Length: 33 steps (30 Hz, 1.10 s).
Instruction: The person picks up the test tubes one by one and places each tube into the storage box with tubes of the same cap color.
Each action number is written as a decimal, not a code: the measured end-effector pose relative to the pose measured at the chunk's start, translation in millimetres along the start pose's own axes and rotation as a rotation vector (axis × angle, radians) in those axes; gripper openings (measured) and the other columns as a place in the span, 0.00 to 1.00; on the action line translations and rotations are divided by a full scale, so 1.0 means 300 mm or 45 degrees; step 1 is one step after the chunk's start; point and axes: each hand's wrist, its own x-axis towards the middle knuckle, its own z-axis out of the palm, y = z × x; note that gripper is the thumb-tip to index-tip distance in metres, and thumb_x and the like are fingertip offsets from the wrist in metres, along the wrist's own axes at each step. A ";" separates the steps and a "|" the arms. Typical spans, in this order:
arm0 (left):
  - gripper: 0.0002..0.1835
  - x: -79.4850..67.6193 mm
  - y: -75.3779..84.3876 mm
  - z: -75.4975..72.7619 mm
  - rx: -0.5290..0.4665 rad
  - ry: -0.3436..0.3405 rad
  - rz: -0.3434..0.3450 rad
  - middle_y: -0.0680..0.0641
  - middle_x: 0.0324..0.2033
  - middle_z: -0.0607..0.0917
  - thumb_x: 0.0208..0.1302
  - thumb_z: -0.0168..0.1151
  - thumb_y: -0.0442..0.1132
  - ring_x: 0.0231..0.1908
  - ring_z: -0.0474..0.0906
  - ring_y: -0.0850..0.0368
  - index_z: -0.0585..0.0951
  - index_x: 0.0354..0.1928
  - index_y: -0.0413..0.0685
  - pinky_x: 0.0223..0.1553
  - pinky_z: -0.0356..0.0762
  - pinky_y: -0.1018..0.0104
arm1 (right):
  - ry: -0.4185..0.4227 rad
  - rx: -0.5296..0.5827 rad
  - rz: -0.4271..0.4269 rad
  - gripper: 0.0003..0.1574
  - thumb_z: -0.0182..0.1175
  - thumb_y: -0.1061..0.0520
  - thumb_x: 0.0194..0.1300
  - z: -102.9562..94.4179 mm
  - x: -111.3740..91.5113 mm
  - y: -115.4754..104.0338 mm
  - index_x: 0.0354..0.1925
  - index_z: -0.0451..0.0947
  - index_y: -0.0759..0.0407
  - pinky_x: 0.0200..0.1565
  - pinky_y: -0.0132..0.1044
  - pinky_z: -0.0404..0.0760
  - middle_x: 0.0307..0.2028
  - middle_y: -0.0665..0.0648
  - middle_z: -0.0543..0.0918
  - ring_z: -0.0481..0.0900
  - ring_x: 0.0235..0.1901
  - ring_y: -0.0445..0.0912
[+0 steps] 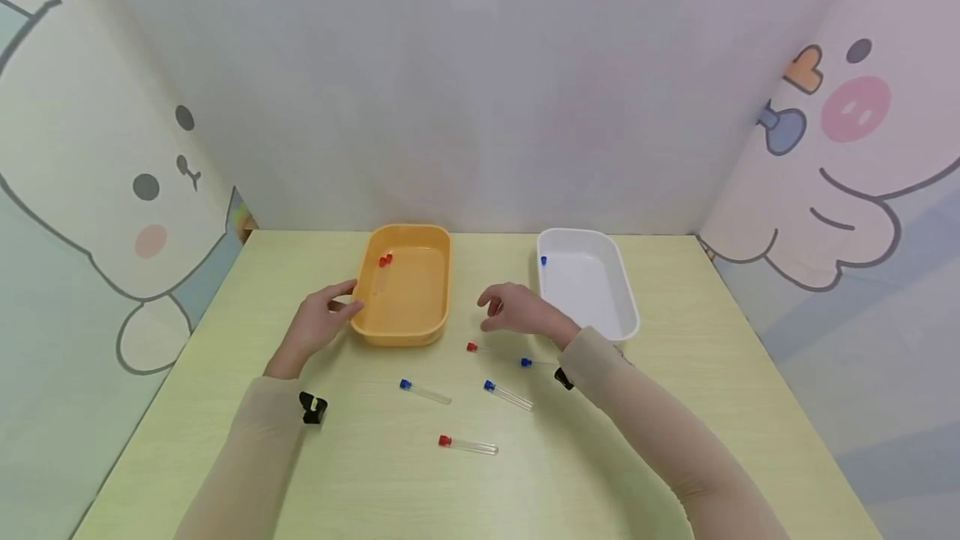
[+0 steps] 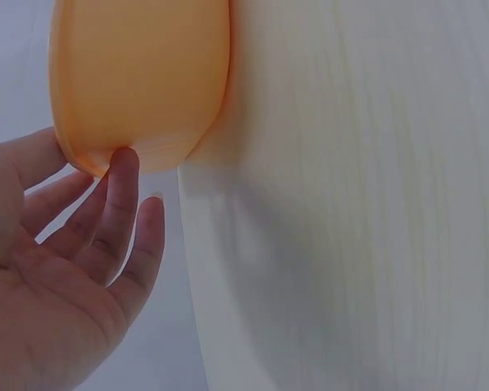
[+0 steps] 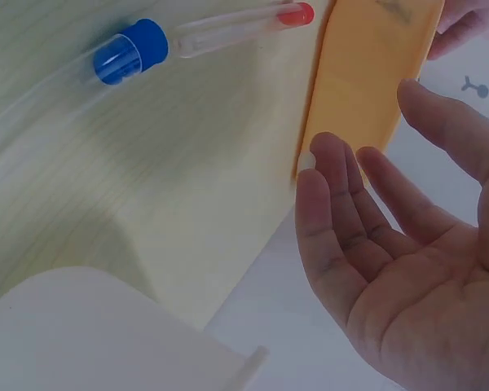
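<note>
My left hand (image 1: 317,323) holds the near left side of the orange tray (image 1: 405,338), thumb at the rim and fingertips against the outer wall (image 2: 147,81). Two red-capped tubes (image 1: 385,260) lie inside that tray. My right hand (image 1: 517,309) hovers between the trays, fingers loosely bent and nothing between them. Below it on the table are a red-capped tube (image 1: 472,347) and a blue-capped tube (image 1: 527,362), the latter partly hidden by the right sleeve. Closer to me lie blue-capped tubes (image 1: 425,392) (image 1: 508,395) and another red-capped tube (image 1: 468,445).
A white tray (image 1: 626,294) stands at the back right, with a blue-capped tube (image 1: 543,260) in it. Behind the pale wooden table (image 1: 360,482) hangs a light curtain (image 1: 465,107); printed cloths flank both sides.
</note>
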 end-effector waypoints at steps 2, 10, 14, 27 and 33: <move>0.32 -0.001 0.000 0.000 -0.002 0.003 0.001 0.32 0.69 0.75 0.77 0.60 0.44 0.55 0.82 0.38 0.66 0.76 0.39 0.45 0.84 0.64 | -0.003 -0.012 -0.009 0.26 0.72 0.57 0.64 0.009 0.000 0.000 0.59 0.81 0.64 0.50 0.40 0.83 0.45 0.59 0.87 0.82 0.43 0.47; 0.31 0.008 -0.015 0.006 0.005 0.003 -0.009 0.33 0.69 0.75 0.77 0.59 0.44 0.55 0.82 0.39 0.66 0.76 0.41 0.45 0.84 0.64 | -0.046 -0.029 0.025 0.23 0.71 0.58 0.64 0.038 0.001 -0.008 0.56 0.82 0.64 0.45 0.36 0.79 0.40 0.56 0.85 0.78 0.38 0.45; 0.32 0.014 -0.021 0.006 0.006 0.001 -0.030 0.34 0.70 0.74 0.77 0.60 0.45 0.55 0.82 0.40 0.66 0.77 0.42 0.45 0.84 0.62 | -0.060 -0.034 0.006 0.21 0.70 0.59 0.64 0.048 0.000 -0.010 0.54 0.83 0.65 0.43 0.35 0.79 0.38 0.55 0.84 0.77 0.37 0.44; 0.33 0.013 -0.014 0.004 0.012 -0.006 -0.019 0.33 0.70 0.74 0.76 0.60 0.46 0.55 0.82 0.40 0.66 0.77 0.42 0.45 0.84 0.64 | -0.117 -0.111 0.079 0.14 0.72 0.56 0.64 0.096 0.005 -0.016 0.48 0.85 0.58 0.46 0.37 0.81 0.41 0.54 0.85 0.78 0.38 0.44; 0.32 0.010 -0.015 0.004 0.016 -0.003 -0.017 0.33 0.70 0.74 0.76 0.60 0.45 0.54 0.82 0.40 0.66 0.76 0.41 0.46 0.85 0.62 | -0.149 -0.143 0.127 0.11 0.71 0.56 0.65 0.115 0.007 -0.013 0.46 0.85 0.55 0.50 0.41 0.82 0.42 0.52 0.86 0.79 0.40 0.45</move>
